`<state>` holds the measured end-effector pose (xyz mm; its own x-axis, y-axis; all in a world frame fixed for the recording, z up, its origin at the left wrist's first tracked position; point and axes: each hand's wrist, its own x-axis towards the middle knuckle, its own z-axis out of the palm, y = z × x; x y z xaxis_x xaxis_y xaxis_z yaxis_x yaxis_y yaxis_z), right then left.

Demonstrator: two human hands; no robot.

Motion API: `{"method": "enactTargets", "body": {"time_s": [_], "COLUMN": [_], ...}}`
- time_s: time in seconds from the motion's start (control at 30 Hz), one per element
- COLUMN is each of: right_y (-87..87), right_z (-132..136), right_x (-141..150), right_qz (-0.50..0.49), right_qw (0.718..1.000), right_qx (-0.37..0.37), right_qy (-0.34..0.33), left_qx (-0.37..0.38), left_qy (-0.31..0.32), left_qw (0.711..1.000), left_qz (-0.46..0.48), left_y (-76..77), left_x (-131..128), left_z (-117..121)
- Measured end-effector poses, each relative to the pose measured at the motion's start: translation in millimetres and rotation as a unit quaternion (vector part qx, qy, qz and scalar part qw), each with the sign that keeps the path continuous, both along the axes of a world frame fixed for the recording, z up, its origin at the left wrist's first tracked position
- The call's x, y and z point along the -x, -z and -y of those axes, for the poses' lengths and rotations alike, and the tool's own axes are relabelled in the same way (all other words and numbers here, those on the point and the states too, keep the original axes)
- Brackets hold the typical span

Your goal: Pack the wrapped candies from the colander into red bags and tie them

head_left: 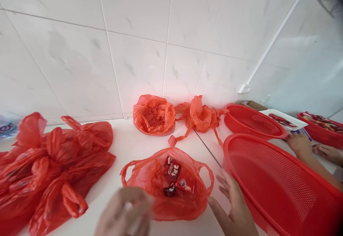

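An open red plastic bag (150, 179) stands on the white table in front of me, its two loop handles spread to the sides. Inside it lie several small dark-red and red snack packets (173, 170). My left hand (124, 211), smeared by motion, is in front of the bag's left side with its fingers partly curled; whether it grips anything is unclear. Beside the bag's right handle, my right hand (233, 205) has its fingers apart and holds nothing. Its thumb is close to the bag's edge; contact is uncertain.
Tied, filled red bags (61, 157) lie heaped at left. A bag full of crumpled red bags (154, 116) and a loose bunch (200, 116) stand by the wall. Red baskets (268, 171) fill the right side. Another person's hands (300, 145) are beyond, near a white tray (301, 123).
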<state>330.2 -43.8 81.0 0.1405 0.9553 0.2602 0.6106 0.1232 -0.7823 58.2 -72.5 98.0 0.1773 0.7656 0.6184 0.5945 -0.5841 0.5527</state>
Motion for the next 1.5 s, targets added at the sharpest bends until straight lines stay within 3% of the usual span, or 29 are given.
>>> {"method": "enactTargets", "body": {"time_s": [0.1, 0.17, 0.27, 0.33, 0.4, 0.5, 0.57, 0.63, 0.77, 0.93, 1.0, 1.1, 1.13, 1.2, 1.3, 1.37, 1.43, 1.5], "right_y": [15.6, 15.3, -2.2, -25.2, -54.4, -97.0, -116.5, -126.0, -125.4, -118.1, -114.3, -107.0, -104.6, -100.6, -96.8, -94.8, -92.9, -92.1], "right_z": [-4.2, -15.2, -39.5, -56.0, -69.7, -84.8, -93.6, -102.8, -117.8, -119.6, -119.0, -119.0, -118.5, -115.9, -107.4, -101.6, -98.2, -97.7], "right_x": [8.5, 12.3, 16.5, 20.7, 26.7, 36.8, 41.7, 44.4, 47.1, 56.4, 61.3, 69.6, 73.2, 82.1, 96.6, 103.0, 104.2, 100.3], "right_qz": [-0.054, -0.033, -0.009, -0.032, -0.075, -0.187, -0.289, -0.351, -0.395, -0.503, -0.533, -0.556, -0.548, -0.498, -0.362, -0.301, -0.288, -0.296], "right_qw": [0.999, 0.999, 0.999, 0.999, 0.996, 0.972, 0.935, 0.912, 0.899, 0.846, 0.827, 0.8, 0.8, 0.829, 0.886, 0.883, 0.86, 0.849], "right_qx": [0.006, 0.023, 0.036, 0.01, -0.034, -0.133, -0.185, -0.17, -0.104, -0.063, -0.032, 0.0, 0.008, 0.019, 0.026, 0.043, 0.06, 0.065], "right_qy": [0.007, 0.015, -0.011, -0.031, -0.035, -0.059, -0.092, -0.128, -0.157, -0.164, -0.176, -0.228, -0.242, -0.254, -0.288, -0.357, -0.416, -0.432], "left_qx": [0.006, 0.104, 0.279, 0.319, 0.286, 0.169, 0.101, 0.069, 0.076, 0.074, 0.078, 0.026, -0.008, -0.073, -0.095, -0.064, -0.037, -0.027], "left_qy": [-0.215, -0.264, -0.153, -0.068, -0.017, 0.013, 0.02, 0.034, 0.061, 0.076, 0.047, -0.067, -0.103, -0.138, -0.124, -0.089, -0.059, -0.068], "left_qw": [0.975, 0.951, 0.909, 0.883, 0.884, 0.891, 0.882, 0.877, 0.891, 0.934, 0.954, 0.982, 0.986, 0.986, 0.987, 0.993, 0.996, 0.995], "left_qz": [0.054, 0.123, 0.269, 0.337, 0.37, 0.42, 0.459, 0.474, 0.443, 0.341, 0.287, 0.172, 0.127, 0.054, 0.03, 0.045, 0.056, 0.061], "left_y": [1.2, 4.1, -1.6, -17.5, -41.4, -79.3, -97.1, -106.5, -112.6, -119.6, -118.8, -114.3, -112.8, -110.9, -109.6, -108.7, -107.8, -107.5], "left_x": [38.7, 51.0, 50.5, 44.5, 39.4, 35.1, 32.7, 29.8, 23.6, 19.3, 20.4, 24.3, 25.1, 24.4, 15.2, 6.1, -1.3, -4.5], "left_z": [-13.2, -23.8, -36.7, -43.4, -50.3, -61.7, -68.5, -74.0, -82.1, -84.1, -84.5, -88.1, -89.9, -93.4, -96.6, -97.0, -96.7, -96.7]}}
